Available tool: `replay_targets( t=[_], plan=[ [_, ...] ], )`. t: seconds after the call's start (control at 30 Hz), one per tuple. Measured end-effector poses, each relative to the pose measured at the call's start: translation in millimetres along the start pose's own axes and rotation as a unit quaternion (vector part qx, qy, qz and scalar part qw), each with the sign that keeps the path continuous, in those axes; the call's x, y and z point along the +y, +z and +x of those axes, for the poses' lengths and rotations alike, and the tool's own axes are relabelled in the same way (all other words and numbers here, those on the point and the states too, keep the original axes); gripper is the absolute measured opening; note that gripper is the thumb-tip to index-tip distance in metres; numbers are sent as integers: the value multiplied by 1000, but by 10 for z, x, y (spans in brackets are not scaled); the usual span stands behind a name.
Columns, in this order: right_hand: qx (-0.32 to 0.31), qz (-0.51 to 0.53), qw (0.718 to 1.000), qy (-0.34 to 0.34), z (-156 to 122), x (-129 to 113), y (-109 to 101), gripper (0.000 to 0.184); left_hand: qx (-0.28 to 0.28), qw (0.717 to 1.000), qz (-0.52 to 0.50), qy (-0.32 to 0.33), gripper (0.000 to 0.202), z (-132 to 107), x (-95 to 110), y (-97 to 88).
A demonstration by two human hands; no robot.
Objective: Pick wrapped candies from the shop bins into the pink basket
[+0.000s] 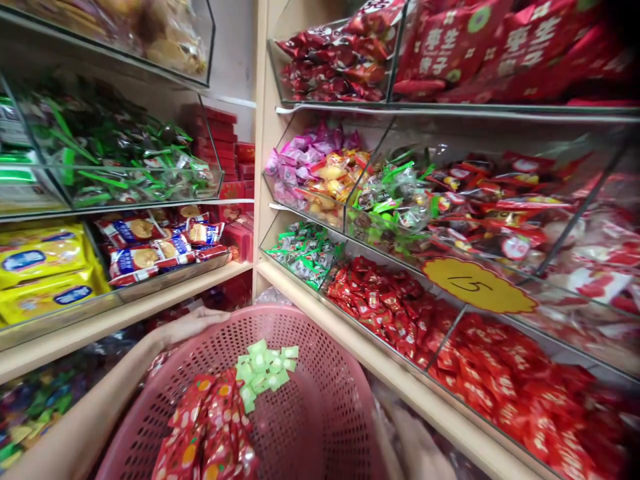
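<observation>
A pink plastic basket (pixel 345 400) with a perforated wall takes up the lower middle. Inside it, red candy packets (pixel 205 427) lie in a bunch on the left, with a small pile of light green wrapped candies (pixel 265 367) just beyond them. My left hand (pixel 197 324) grips the basket's far left rim, its fingers at the edge and the thumb hidden. Smeared by motion, my right hand (pixel 420 450) is low beside the basket's right side; its fingers cannot be made out.
Wooden shelves with clear bins meet at a corner post (pixel 261 133). Red wrapped candies (pixel 380 300) fill the low right bins, under a yellow price tag (pixel 480 285) marked 15. Yellow packs (pixel 45 267) and green-wrapped sweets (pixel 125 147) stand left. More candies (pixel 30 413) lie lower left.
</observation>
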State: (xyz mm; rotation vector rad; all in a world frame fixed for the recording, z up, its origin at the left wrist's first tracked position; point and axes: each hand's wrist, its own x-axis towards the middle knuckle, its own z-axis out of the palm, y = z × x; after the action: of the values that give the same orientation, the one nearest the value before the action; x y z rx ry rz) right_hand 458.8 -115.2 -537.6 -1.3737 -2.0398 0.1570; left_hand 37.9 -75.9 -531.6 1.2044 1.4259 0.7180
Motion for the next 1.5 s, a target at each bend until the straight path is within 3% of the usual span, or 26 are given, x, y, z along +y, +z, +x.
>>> replay_targets(
  t=[0.07, 0.13, 0.2, 0.27, 0.37, 0.47, 0.63, 0.73, 0.83, 0.93, 1.03, 1.1, 1.23, 1.4, 1.5],
  plan=[
    [-15, 3, 998, -53, 323, -73, -194, 28, 22, 998, -51, 8, 46, -9, -73, 17],
    [15, -7, 997, -75, 725, -146, -311, 25, 60, 997, -47, 21, 49, -8, -117, 32],
    [20, -40, 995, -88, 1127, -216, -324, 25, 90, 995, -19, 27, 50, 1, -128, 38],
    [-16, -84, 994, -68, 1450, -286, -258, 24, 102, 994, -4, 27, 51, 6, -118, 41],
    [-77, -166, 983, -22, 1696, -374, -119, 23, 93, 995, -22, 21, 53, -3, -106, 53],
    [-98, -205, 974, -1, 1732, -386, -40, 21, 101, 994, -44, 16, 54, -16, -124, 69],
    [-63, -128, 990, 4, 1712, -297, -111, 23, 95, 993, -65, 10, 50, -33, -152, 90],
    [-24, -48, 998, -26, 1580, -392, -202, 30, 86, 993, -81, 2, 51, -42, -145, 95],
    [-81, 67, 992, -70, 1208, -601, -134, 30, 97, 993, -74, -5, 52, -34, -151, 91],
    [-289, 156, 937, -120, 694, -751, 147, 30, 94, 992, -81, -4, 49, -14, -175, 85],
    [-468, 124, 858, -168, 280, -753, 463, 33, 83, 992, -90, 1, 48, -5, -196, 84],
    [-541, 61, 813, -208, 128, -697, 612, 33, 92, 993, -80, 9, 48, -9, -199, 86],
    [-592, -64, 751, -285, 22, -565, 777, 32, 108, 993, -55, 12, 46, -28, -189, 90],
    [-596, -96, 743, -289, -29, -536, 841, 28, 108, 992, -63, 5, 47, -41, -184, 101],
    [-619, -96, 730, -275, -5, -590, 762, 35, 96, 993, -67, 6, 50, -42, -174, 104]
  ],
)
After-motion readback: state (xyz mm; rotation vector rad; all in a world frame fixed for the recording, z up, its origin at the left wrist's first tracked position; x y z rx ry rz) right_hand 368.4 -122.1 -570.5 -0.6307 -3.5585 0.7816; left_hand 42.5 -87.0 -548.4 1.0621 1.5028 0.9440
